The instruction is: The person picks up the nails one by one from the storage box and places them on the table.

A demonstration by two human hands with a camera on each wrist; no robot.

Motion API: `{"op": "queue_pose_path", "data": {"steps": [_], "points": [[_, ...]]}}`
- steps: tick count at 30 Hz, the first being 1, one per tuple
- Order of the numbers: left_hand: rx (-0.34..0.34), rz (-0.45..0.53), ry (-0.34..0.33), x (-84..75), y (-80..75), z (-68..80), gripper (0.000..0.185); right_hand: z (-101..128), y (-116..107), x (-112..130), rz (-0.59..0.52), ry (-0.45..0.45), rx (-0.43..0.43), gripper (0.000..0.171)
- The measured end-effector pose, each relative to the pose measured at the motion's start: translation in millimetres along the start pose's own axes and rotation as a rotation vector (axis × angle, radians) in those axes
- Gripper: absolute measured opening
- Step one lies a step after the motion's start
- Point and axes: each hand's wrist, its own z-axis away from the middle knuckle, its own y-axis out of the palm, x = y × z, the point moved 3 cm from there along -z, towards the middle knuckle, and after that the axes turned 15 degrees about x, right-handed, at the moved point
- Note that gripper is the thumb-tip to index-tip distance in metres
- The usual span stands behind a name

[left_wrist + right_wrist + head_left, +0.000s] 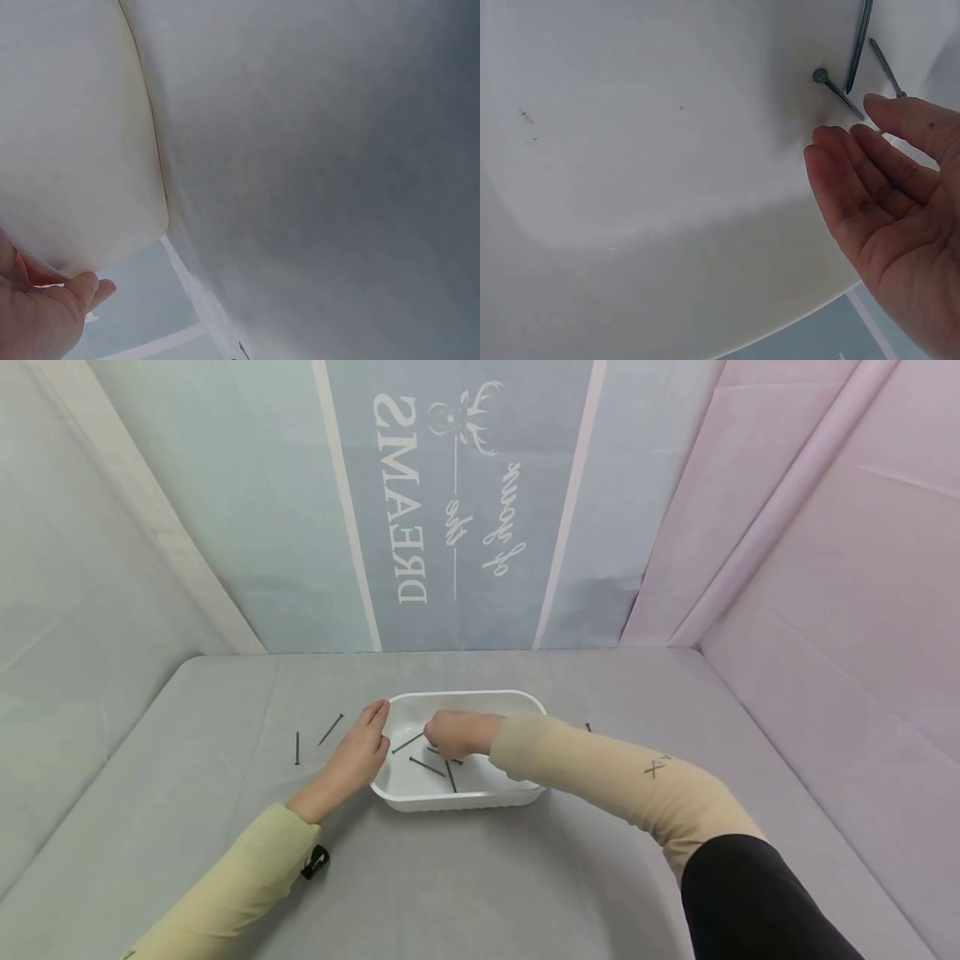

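A white plastic tray (465, 696) stands on the grey table with several dark nails (427, 767) lying in it. My left hand (360, 752) rests with straight fingers against the tray's left rim; in the left wrist view the left hand (45, 315) lies against the tray's outer wall (75, 150). My right hand (450, 733) reaches down inside the tray. In the right wrist view the right hand (885, 195) has relaxed fingers that hold nothing, just above the tray floor (645, 150), and a nail (838, 93) lies at its fingertips.
Two loose nails (331, 729) (297, 748) lie on the grey cloth left of the tray, and another nail (588, 727) shows just past my right forearm. Cloth backdrops close in the table at the back and on both sides.
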Motion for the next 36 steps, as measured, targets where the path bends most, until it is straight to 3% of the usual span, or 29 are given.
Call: {"op": "queue_pose_path", "data": {"steps": [20,36], "points": [[0.009,0.001,0.004,-0.5,-1.4,-0.5,0.051,-7.5,3.0,2.9,0.032,-0.001,-0.058,0.012],[0.005,-0.003,0.001,-1.1,-1.6,-0.9,0.051,-13.6,6.1,0.2,0.06,0.05,-0.04,0.012]]}}
